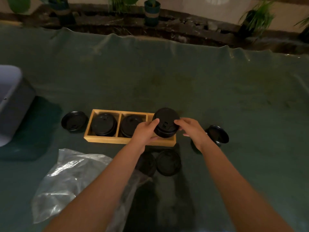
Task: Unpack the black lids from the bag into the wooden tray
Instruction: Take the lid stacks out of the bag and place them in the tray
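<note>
1. I can read no text, label, brand, number or sign anywhere in my head view.
2. The black lids [166, 122] carry only moulded relief near the sip hole; if any letters are there, they are too dark and blurred for me to make out.
3. The wooden tray [127, 139] shows bare wood on its near wall, with no print I can see.
4. The clear plastic bag [66, 178] shows only glare and creases.
</note>
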Action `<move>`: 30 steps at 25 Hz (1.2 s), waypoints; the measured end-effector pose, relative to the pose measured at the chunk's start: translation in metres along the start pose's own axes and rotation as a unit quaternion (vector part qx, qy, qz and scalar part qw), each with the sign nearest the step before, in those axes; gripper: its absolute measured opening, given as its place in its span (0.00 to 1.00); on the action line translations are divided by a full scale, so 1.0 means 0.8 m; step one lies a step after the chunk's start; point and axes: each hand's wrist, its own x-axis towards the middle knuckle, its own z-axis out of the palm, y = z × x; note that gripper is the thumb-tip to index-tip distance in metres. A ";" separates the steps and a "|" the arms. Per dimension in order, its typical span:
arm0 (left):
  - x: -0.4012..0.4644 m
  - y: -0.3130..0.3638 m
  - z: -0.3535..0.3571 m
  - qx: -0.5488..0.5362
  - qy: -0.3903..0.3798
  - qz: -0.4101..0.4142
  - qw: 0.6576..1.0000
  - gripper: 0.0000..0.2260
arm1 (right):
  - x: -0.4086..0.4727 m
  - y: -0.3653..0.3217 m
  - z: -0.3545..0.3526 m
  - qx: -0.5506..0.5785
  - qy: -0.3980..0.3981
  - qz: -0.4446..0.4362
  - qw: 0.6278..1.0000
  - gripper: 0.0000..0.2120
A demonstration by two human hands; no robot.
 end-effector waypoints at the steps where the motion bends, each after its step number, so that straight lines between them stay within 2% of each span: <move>1: 0.005 -0.004 0.006 0.014 0.013 0.009 1.000 0.14 | 0.011 0.004 -0.003 -0.015 -0.010 -0.006 1.000 0.10; 3: 0.012 -0.012 0.010 0.049 0.053 0.038 0.997 0.11 | 0.028 0.012 -0.003 -0.040 -0.034 -0.018 0.998 0.12; 7: 0.019 -0.032 0.011 0.182 0.126 0.080 0.972 0.18 | 0.049 0.027 0.000 -0.109 -0.065 -0.042 0.991 0.12; 10: 0.023 -0.044 0.011 0.181 0.143 0.080 0.970 0.16 | 0.057 0.038 -0.002 -0.146 -0.064 -0.079 0.984 0.14; 13: 0.029 -0.044 0.013 0.169 0.183 0.084 0.965 0.15 | 0.067 0.044 -0.001 -0.184 -0.054 -0.101 0.976 0.16; 18: 0.038 -0.035 0.018 0.174 0.208 0.082 0.959 0.14 | 0.090 0.039 0.007 -0.221 -0.032 -0.089 0.971 0.22; 25: 0.032 -0.048 0.017 0.306 0.271 0.160 0.899 0.14 | 0.082 0.053 0.013 -0.271 0.005 -0.108 0.956 0.23; 30: 0.036 -0.047 0.017 0.324 0.308 0.154 0.881 0.13 | 0.068 0.060 0.026 -0.208 0.086 -0.095 0.970 0.24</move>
